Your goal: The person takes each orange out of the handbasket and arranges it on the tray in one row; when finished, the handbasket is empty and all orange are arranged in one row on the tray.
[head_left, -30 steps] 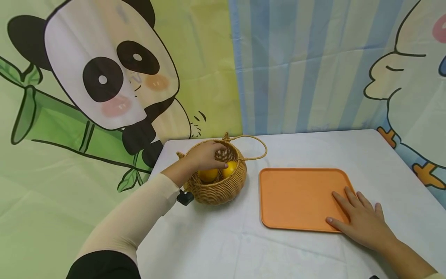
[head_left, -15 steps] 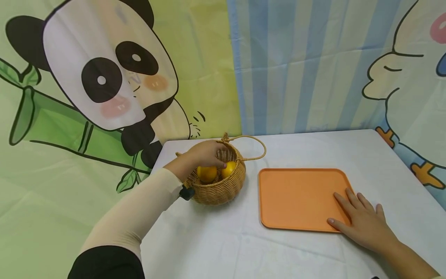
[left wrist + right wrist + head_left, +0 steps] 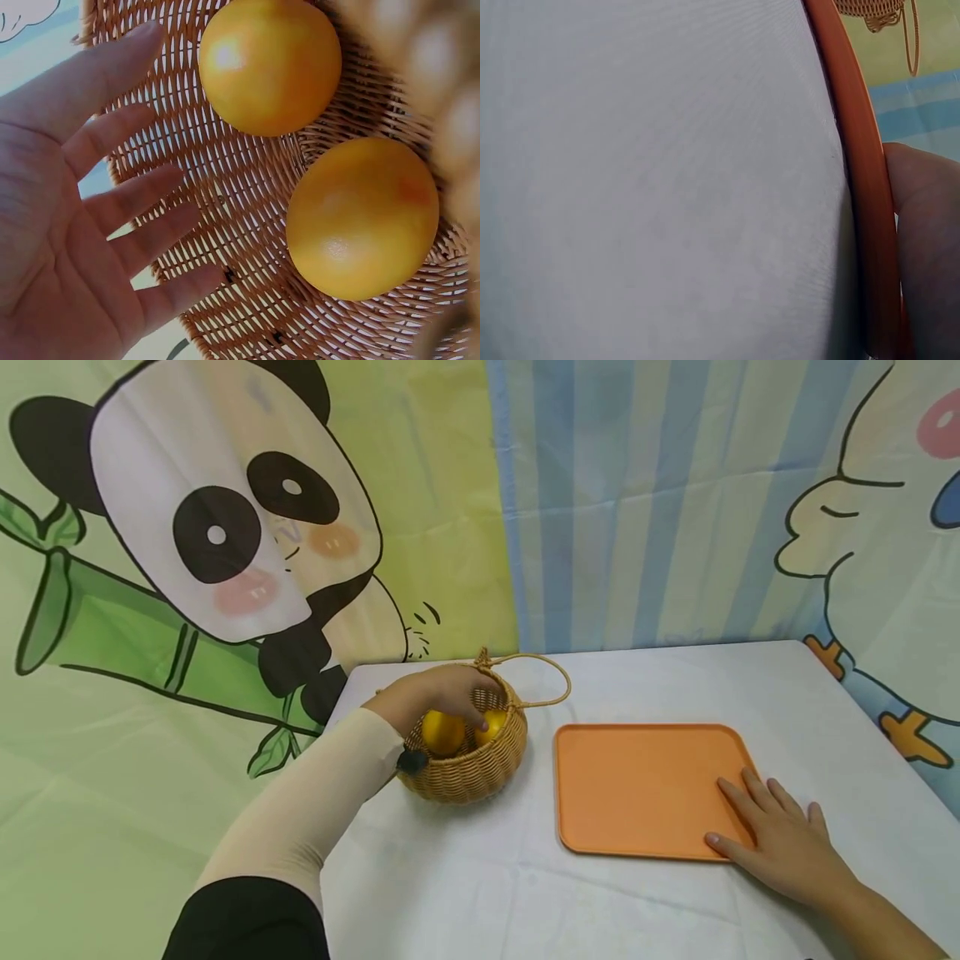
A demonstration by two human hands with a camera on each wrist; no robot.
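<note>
A round wicker basket (image 3: 468, 777) on the white-covered table holds two smooth yellow-orange round fruits, one on the left (image 3: 442, 733) and one on the right (image 3: 491, 725). My left hand (image 3: 444, 689) reaches in over its rim from the left. In the left wrist view this hand (image 3: 67, 202) has its fingers spread, the palm facing the fruits (image 3: 362, 217), with a gap between. To the right lies a flat orange tray (image 3: 637, 789). My right hand (image 3: 787, 843) rests with fingers spread on its right front corner; the thumb (image 3: 930, 240) lies along the rim (image 3: 862, 172).
The basket's thin loop handle (image 3: 566, 681) sticks out to its right at the back. Bare white tablecloth (image 3: 450, 885) lies in front of the basket and tray. A cloth backdrop with a printed panda (image 3: 225, 510) hangs right behind the table.
My left hand has moved slightly right and lower into the basket, its forearm shifting right as well. The right hand stays on the tray's corner, and the fruits remain inside the basket.
</note>
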